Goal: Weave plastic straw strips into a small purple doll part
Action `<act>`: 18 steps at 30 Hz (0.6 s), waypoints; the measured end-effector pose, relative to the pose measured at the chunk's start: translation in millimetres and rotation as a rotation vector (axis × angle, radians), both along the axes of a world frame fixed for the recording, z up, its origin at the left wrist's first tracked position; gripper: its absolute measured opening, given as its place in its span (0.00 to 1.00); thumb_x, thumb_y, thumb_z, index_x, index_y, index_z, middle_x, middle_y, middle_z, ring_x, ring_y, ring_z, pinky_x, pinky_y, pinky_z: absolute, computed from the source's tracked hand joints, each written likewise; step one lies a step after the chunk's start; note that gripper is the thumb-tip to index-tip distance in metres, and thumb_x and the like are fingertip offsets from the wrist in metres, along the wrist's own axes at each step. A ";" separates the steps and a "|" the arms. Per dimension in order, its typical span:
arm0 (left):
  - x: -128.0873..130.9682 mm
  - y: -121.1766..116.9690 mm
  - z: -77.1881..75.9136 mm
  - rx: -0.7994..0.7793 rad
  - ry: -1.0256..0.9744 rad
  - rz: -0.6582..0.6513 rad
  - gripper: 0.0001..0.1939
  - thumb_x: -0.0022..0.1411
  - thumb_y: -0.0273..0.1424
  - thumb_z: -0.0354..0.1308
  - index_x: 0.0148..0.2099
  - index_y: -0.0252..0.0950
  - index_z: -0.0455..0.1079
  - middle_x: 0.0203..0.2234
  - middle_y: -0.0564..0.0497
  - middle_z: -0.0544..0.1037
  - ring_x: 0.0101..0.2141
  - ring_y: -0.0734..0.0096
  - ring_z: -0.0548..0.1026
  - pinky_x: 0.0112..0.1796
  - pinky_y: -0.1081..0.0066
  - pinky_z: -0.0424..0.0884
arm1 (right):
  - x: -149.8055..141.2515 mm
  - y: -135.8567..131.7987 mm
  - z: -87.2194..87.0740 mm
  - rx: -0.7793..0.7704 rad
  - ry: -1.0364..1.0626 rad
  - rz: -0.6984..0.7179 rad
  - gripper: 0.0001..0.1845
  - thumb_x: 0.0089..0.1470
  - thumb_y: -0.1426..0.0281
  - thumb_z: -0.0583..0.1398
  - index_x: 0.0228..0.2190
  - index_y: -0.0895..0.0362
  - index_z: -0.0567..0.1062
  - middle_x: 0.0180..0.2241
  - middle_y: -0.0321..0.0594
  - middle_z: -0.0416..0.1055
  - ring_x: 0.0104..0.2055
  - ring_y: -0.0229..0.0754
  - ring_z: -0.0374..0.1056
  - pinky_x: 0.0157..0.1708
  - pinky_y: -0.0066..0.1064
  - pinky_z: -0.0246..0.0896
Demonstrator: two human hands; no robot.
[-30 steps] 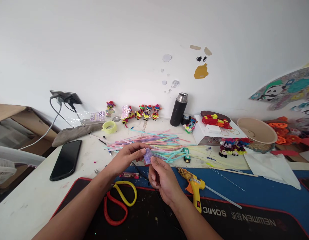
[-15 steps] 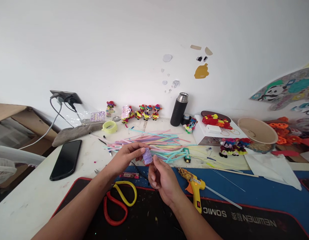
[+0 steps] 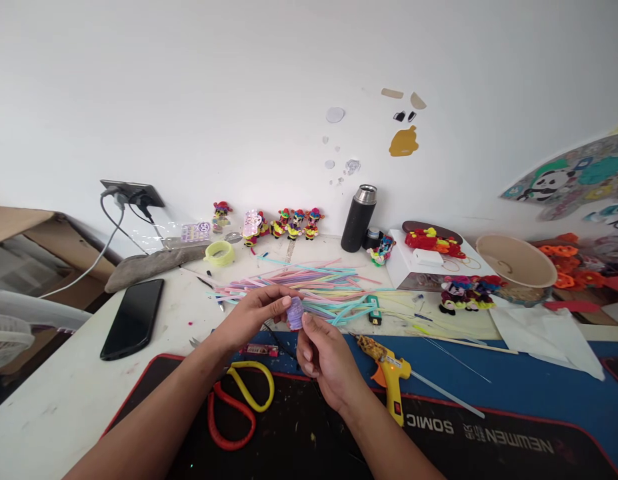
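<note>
The roll (image 3: 295, 312) looks narrower than half a second ago: it showed a broader ribbed flank then, and now it's turned, with the right thumb back over its lower edge. The left hand (image 3: 261, 308) and the right hand (image 3: 323, 347) have barely shifted.

The left hand pinches the roll at its 9 o'clock side, thumb on the near face. The right hand sets its thumb against the 4 o'clock edge, its other fingers loosely curled below. The roll is lavender, held up in front of the heap of stems (image 3: 319, 280), its long axis running roughly from 12 to 6 o'clock, with a sliver of red at the lower end.

Around it on the white table (image 3: 53, 380), the scissors (image 3: 237, 385) lie at 7 o'clock on the black mat (image 3: 283, 443). The glue gun (image 3: 395, 373) rests at 4 o'clock, nozzle towards 10, a small light glowing. The phone (image 3: 133, 320) sits at 9 o'clock, the tape (image 3: 219, 261) at 10. Little figures (image 3: 295, 228) stand at 12 along the white wall (image 3: 229, 100), the flask (image 3: 357, 223) at 1, the bowl (image 3: 513, 257) just short of 3.
</note>
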State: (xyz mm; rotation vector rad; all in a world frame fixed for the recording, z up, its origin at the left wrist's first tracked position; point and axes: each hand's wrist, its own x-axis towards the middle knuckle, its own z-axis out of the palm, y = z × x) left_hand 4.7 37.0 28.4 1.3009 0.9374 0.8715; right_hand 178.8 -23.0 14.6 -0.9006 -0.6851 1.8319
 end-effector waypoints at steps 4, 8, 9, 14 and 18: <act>-0.4 0.3 -1.7 0.006 -0.013 0.005 0.21 0.63 0.46 0.67 0.49 0.34 0.82 0.30 0.49 0.77 0.30 0.69 0.68 0.33 0.70 0.66 | -0.7 -0.3 0.3 -0.002 0.010 0.009 0.29 0.54 0.47 0.69 0.24 0.55 0.64 0.15 0.26 0.59 0.13 0.28 0.50 0.13 0.24 0.36; 1.0 0.3 -1.4 0.001 -0.007 0.014 0.22 0.61 0.47 0.69 0.47 0.34 0.82 0.30 0.49 0.78 0.30 0.69 0.68 0.32 0.70 0.66 | -0.3 -0.3 0.9 -0.007 0.007 0.020 0.27 0.55 0.46 0.67 0.27 0.56 0.68 0.15 0.26 0.60 0.13 0.29 0.50 0.13 0.24 0.35; 1.3 0.2 -1.3 0.000 -0.001 0.017 0.22 0.60 0.47 0.69 0.47 0.34 0.82 0.29 0.49 0.78 0.29 0.69 0.69 0.32 0.70 0.67 | -0.2 -0.4 1.1 -0.008 0.003 0.022 0.27 0.55 0.46 0.67 0.27 0.56 0.69 0.15 0.26 0.60 0.13 0.29 0.50 0.13 0.24 0.35; 0.3 0.7 -2.6 0.006 0.005 0.005 0.24 0.61 0.49 0.68 0.49 0.34 0.82 0.30 0.48 0.79 0.30 0.68 0.69 0.33 0.70 0.67 | -0.4 -0.6 1.2 -0.004 0.001 0.009 0.29 0.53 0.46 0.69 0.25 0.55 0.66 0.15 0.25 0.59 0.13 0.28 0.49 0.14 0.24 0.36; -2.9 2.5 -4.0 0.003 0.004 -0.027 0.26 0.63 0.51 0.65 0.51 0.34 0.82 0.32 0.46 0.79 0.32 0.66 0.71 0.34 0.69 0.67 | -0.3 -0.4 0.8 0.004 -0.002 0.007 0.28 0.53 0.46 0.69 0.26 0.55 0.67 0.15 0.25 0.58 0.13 0.28 0.49 0.13 0.24 0.36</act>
